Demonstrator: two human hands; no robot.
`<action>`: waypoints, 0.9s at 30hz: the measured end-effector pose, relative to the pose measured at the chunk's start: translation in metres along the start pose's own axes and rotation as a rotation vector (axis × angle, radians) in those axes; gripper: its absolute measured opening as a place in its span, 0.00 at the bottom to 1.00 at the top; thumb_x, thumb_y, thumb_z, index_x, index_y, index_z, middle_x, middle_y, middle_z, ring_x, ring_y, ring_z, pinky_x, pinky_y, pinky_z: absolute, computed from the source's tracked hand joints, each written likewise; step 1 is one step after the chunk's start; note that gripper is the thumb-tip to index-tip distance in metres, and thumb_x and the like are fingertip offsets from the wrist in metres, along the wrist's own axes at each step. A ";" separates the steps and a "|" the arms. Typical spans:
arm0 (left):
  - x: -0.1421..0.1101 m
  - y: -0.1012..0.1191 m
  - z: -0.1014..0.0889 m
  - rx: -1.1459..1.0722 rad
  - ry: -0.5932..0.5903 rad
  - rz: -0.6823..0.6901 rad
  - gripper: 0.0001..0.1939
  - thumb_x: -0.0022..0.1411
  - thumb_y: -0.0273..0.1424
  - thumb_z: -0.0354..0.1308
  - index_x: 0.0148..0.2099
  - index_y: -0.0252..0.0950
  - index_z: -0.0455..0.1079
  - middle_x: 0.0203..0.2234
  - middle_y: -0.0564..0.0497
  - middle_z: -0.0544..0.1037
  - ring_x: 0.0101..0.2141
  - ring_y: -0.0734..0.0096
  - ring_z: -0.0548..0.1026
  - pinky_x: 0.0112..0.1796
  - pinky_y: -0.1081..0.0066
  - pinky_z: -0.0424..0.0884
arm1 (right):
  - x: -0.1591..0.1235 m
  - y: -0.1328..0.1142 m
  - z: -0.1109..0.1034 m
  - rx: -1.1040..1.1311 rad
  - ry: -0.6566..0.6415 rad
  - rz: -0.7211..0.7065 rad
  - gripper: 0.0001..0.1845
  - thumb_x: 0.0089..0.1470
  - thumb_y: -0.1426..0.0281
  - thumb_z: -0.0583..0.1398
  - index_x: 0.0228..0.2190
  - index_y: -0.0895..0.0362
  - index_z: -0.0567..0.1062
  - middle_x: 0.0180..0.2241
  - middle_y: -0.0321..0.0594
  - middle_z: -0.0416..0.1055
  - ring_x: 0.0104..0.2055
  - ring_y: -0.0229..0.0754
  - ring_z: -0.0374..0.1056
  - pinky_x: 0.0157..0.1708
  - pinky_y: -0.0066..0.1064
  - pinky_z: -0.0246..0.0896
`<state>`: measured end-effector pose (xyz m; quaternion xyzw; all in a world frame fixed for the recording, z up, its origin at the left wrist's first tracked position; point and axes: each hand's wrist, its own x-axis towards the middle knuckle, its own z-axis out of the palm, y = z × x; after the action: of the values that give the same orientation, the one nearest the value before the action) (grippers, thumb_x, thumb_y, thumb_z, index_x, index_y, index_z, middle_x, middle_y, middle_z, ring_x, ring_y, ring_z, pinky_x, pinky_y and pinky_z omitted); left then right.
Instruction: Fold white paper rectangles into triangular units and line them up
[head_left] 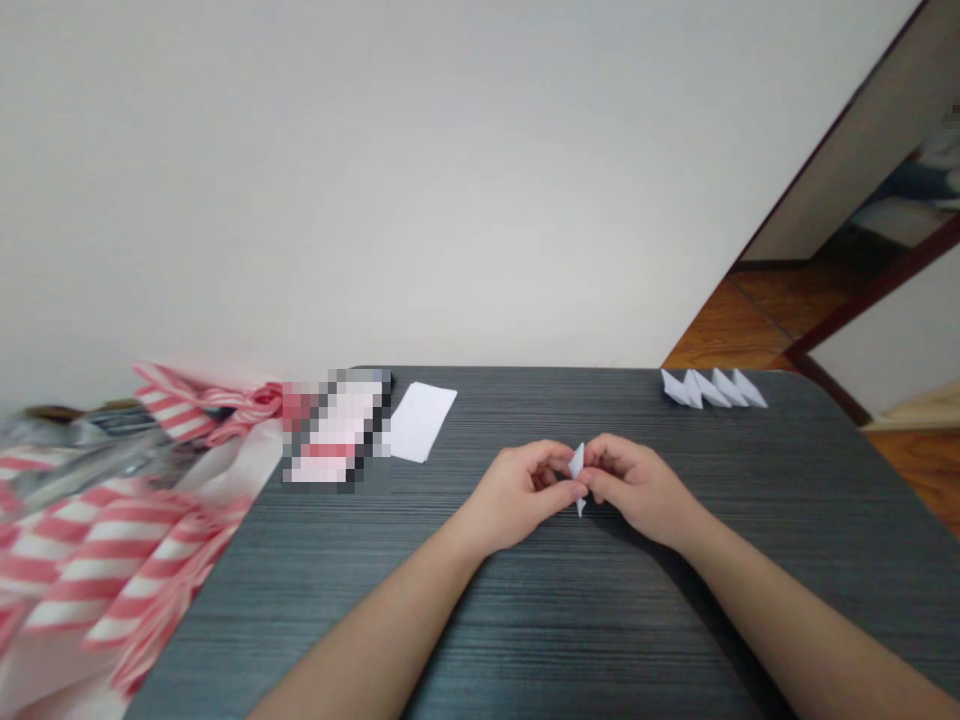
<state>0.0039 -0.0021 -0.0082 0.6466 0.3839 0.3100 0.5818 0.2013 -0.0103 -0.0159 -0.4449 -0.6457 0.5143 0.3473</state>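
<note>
A small folded piece of white paper (577,461) is pinched between my two hands, just above the dark table. My left hand (523,492) grips it from the left with thumb and fingers. From the right, my right hand (636,487) closes on the same paper, thumb toward the left thumb. One pointed tip sticks up between the fingers and another points down below the thumbs; the middle is hidden by my fingertips. Several folded white paper pieces (714,389) with pointed ends lie in a row at the table's back right.
A stack of white paper sheets (424,422) lies at the back left of the dark wood-grain table (525,640). Beside it is a pixelated phone-like object (337,425). Red-and-white striped cloth (127,540) is heaped left of the table. A pale wall (450,180) rises behind.
</note>
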 end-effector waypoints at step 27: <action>0.002 -0.003 0.002 -0.189 0.077 -0.014 0.17 0.66 0.36 0.55 0.53 0.32 0.66 0.25 0.54 0.72 0.22 0.77 0.71 0.25 0.74 0.68 | -0.004 -0.004 -0.006 -0.371 0.107 -0.332 0.15 0.64 0.73 0.52 0.45 0.54 0.76 0.25 0.35 0.68 0.28 0.38 0.67 0.34 0.31 0.62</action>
<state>0.0059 -0.0011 -0.0115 0.5737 0.3794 0.3654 0.6272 0.2074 -0.0116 -0.0106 -0.4154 -0.7740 0.2988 0.3729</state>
